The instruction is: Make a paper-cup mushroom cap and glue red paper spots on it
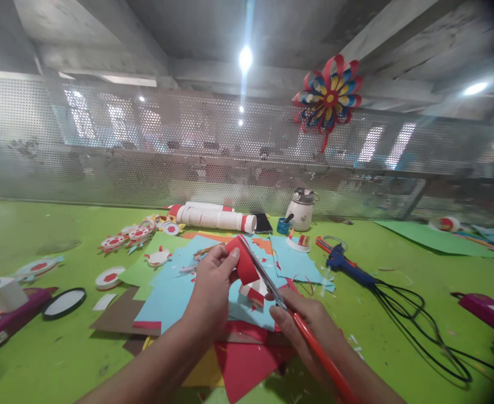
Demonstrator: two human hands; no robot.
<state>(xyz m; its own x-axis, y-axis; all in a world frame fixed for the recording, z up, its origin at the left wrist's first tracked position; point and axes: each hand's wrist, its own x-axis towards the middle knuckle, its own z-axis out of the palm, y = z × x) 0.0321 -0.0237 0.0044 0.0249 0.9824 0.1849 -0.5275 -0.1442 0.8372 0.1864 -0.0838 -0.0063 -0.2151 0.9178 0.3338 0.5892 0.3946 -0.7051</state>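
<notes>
Pinched between the fingers of my left hand is a small piece of red paper. My right hand grips red-handled scissors, whose blades lie along the right edge of the red paper. Below both hands is a stack of coloured sheets, with light blue paper on top and dark red paper near the front. A white and red paper piece lies just under the scissor blades. Small red scraps are scattered on the blue sheet.
Behind the stack are white paper rolls, a phone, a blue jar and a white bottle. A blue glue gun with black cable lies right. Round paper pieces, a black-rimmed disc and a purple power strip are left.
</notes>
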